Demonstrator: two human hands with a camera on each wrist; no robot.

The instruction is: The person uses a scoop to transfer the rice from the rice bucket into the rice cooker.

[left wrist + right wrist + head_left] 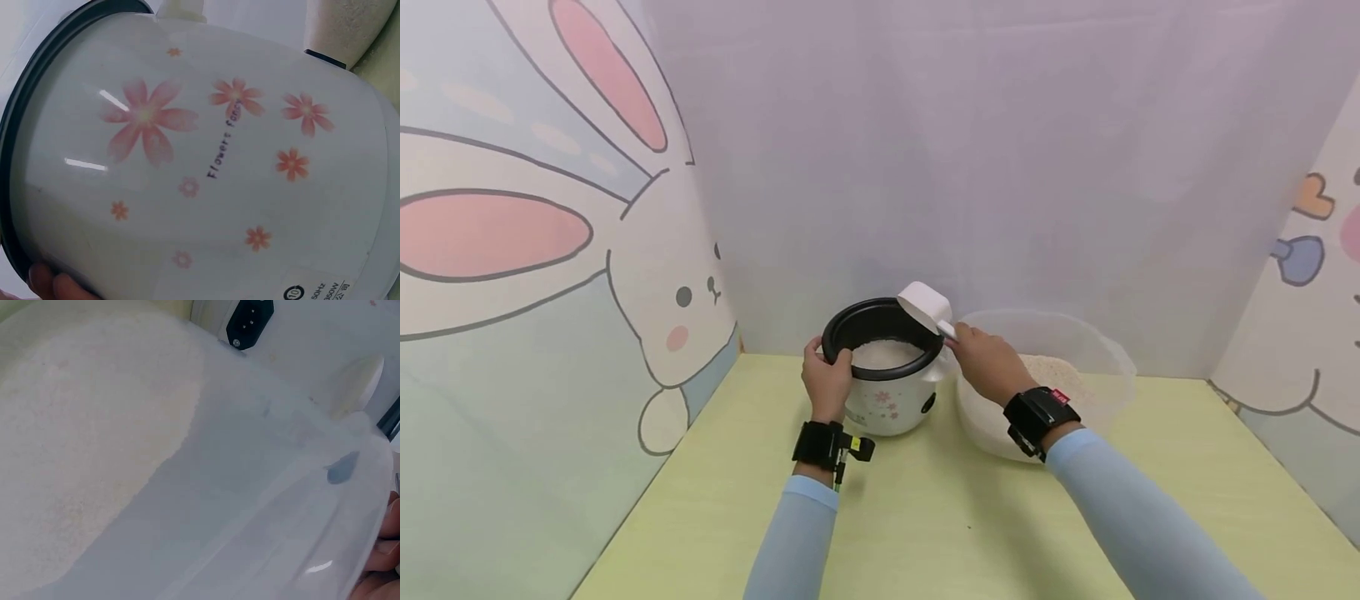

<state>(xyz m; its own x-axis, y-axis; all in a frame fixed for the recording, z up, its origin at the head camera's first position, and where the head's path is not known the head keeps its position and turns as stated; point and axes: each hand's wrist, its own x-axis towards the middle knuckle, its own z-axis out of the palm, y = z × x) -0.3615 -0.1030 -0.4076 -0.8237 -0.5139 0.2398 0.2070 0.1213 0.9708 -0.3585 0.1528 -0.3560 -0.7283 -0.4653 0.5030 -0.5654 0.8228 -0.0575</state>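
Note:
A white rice cooker with pink flower prints and a black rim stands lidless on the table, white rice inside. My left hand grips its left side at the rim, thumb over the edge. In the left wrist view, fingertips show at the rim of the flowered cooker body. My right hand holds a white measuring scoop by its handle, tilted above the right side of the pot. Only part of the right hand appears in its wrist view; the scoop's inside is hidden.
Right of the cooker stands a translucent plastic tub holding rice, under my right forearm. The cooker's side handle sticks out towards the tub. A curtain hangs behind the yellow-green table; rabbit-printed panels flank it.

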